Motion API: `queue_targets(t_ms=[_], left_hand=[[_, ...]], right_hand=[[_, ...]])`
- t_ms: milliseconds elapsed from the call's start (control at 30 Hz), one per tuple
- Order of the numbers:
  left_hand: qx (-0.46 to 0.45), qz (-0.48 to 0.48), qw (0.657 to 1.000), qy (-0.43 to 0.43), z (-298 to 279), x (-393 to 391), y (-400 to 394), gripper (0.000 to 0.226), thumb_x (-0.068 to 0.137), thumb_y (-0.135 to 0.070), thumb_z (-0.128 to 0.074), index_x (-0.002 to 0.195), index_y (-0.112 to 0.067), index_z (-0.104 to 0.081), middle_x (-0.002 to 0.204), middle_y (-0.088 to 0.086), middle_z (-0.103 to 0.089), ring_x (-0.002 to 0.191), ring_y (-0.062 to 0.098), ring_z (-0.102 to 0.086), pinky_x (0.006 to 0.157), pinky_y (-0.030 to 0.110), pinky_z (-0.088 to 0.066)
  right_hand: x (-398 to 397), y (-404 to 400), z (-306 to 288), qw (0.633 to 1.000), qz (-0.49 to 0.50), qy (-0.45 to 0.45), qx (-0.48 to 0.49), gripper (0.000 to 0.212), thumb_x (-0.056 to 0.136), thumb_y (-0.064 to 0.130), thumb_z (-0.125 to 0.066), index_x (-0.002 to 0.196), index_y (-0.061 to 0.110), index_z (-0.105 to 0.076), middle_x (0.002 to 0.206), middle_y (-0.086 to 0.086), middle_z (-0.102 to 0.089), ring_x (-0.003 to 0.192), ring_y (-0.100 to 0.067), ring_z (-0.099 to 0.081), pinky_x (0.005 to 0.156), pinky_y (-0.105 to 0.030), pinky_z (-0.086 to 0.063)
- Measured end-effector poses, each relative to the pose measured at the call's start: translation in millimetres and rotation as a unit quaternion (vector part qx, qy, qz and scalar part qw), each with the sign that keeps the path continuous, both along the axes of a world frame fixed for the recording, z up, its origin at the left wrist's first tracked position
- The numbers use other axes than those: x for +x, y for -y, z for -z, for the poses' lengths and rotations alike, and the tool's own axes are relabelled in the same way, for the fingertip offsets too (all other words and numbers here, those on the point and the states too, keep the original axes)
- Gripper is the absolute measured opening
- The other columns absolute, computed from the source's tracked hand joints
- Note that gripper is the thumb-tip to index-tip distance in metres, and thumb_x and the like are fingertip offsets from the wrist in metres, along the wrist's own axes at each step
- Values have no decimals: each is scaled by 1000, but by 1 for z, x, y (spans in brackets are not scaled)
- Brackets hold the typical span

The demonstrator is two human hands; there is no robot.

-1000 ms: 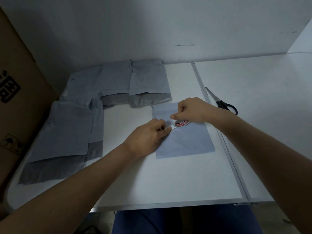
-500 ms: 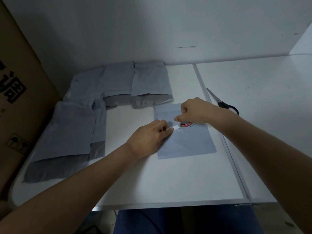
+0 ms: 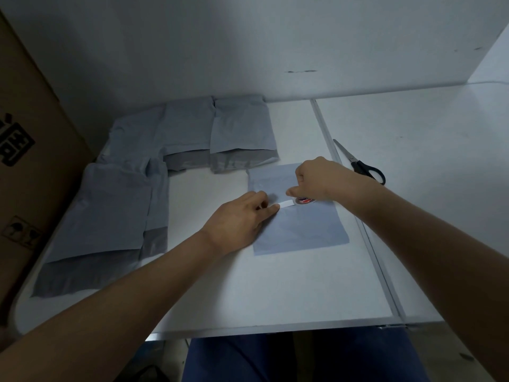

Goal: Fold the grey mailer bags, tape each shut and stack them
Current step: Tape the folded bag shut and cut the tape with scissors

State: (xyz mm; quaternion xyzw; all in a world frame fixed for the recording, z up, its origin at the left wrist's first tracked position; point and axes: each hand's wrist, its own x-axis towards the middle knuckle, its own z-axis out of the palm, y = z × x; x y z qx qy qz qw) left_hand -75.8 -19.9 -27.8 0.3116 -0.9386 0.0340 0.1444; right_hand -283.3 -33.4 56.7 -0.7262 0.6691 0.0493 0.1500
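Observation:
A folded grey mailer bag (image 3: 303, 230) lies flat in the middle of the white table (image 3: 248, 293). My right hand (image 3: 314, 179) grips a small roll of tape (image 3: 304, 200) with a red label, resting on the bag. A short white strip of tape (image 3: 286, 203) runs from the roll to my left hand (image 3: 242, 219), whose fingertips pinch its free end against the bag. Several unfolded grey mailer bags (image 3: 110, 216) lie spread at the left and at the back (image 3: 239, 133).
Black-handled scissors (image 3: 360, 164) lie right of the bag, past a metal seam (image 3: 358, 221) between two tabletops. A brown cardboard box (image 3: 30, 150) stands at the left. A white wall closes the back. The table's front edge is close to my lap.
The roll in my right hand has moved right, away from my left hand, and a longer strip of tape now stretches between them.

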Motion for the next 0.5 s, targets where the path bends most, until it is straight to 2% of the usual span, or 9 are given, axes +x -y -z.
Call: queue_targets(t_ms=[133, 233, 300, 367, 433, 500], left_hand=[[0, -5, 1000, 13, -2, 0, -1, 42, 95, -29, -38, 126, -17, -64, 102, 4, -58, 88, 21, -58, 46, 30, -49], [-3, -7, 1000, 23, -6, -1, -3, 47, 92, -30, -33, 124, -16, -64, 101, 4, -57, 87, 21, -58, 45, 28, -45], [-8, -6, 1000, 27, -7, -2, -3, 45, 91, -28, -36, 124, -15, -64, 101, 4, -57, 86, 21, -58, 45, 27, -43], [-6, -6, 999, 32, -7, -3, -3, 38, 91, -23, -48, 126, -15, -62, 102, 4, -57, 86, 21, -57, 44, 28, -44], [-3, -5, 999, 35, -7, -3, -3, 40, 88, -18, -61, 128, -15, -60, 103, 4, -56, 86, 21, -57, 43, 30, -46], [-7, 0, 999, 43, -8, -3, -3, 43, 86, -16, -65, 128, -14, -60, 104, 3, -56, 86, 22, -57, 43, 29, -45]], right_hand=[[-3, 1, 6, 1000, 3, -8, 1, 39, 88, 48, -59, 90, 9, -65, 87, -8, -63, 80, -24, -62, 60, -28, -40], [-5, 0, 8, 1000, 3, -8, -3, 35, 87, 46, -61, 83, 11, -64, 85, -7, -64, 80, -24, -64, 61, -28, -42], [-5, -2, 8, 1000, 5, -11, -12, 32, 85, 46, -62, 78, 14, -61, 84, -5, -62, 77, -24, -62, 59, -27, -42], [-5, -4, 8, 1000, 7, -15, -23, 28, 83, 43, -63, 78, 15, -61, 85, -5, -61, 76, -24, -61, 59, -27, -41], [-5, -7, 7, 999, 4, -24, -35, 25, 81, 42, -63, 82, 16, -63, 88, -4, -62, 78, -24, -61, 59, -27, -40], [-6, -9, 6, 998, 0, -34, -48, 26, 82, 43, -62, 87, 17, -64, 91, -3, -62, 80, -24, -61, 58, -26, -37]])
